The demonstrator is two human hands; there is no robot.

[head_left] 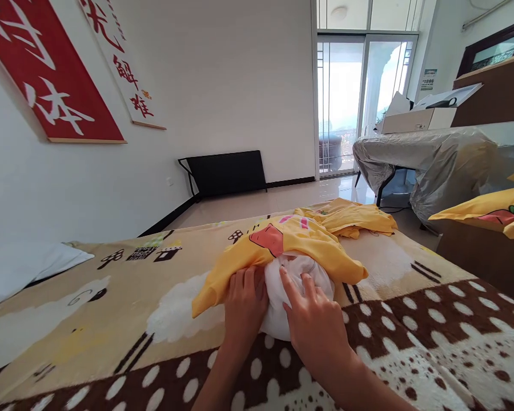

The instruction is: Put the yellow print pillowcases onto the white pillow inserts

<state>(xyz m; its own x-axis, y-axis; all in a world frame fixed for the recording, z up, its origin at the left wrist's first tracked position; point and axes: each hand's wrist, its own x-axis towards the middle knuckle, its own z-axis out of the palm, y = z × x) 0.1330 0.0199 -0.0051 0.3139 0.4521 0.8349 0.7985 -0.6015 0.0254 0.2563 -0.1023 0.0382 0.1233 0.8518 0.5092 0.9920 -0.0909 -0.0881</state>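
Note:
A white pillow [295, 285] lies on the patterned blanket [111, 308], half covered by a yellow pillowcase [291, 240] with a pink cartoon print. My left hand [243, 305] rests on the pillow's left side, fingers curled at the edge of the yellow fabric. On the pillow's front lies my right hand [314, 319], its fingers stretched out and pressing into the white stuffing. A second yellow pillowcase [351, 218] is crumpled just behind.
A white pillow [21, 268] lies at the far left. A table under grey plastic sheeting [428, 157] with boxes stands at the right, a brown cardboard box [484, 251] with yellow cloth [492, 211] beside the bed. A black rack [225, 171] leans on the far wall.

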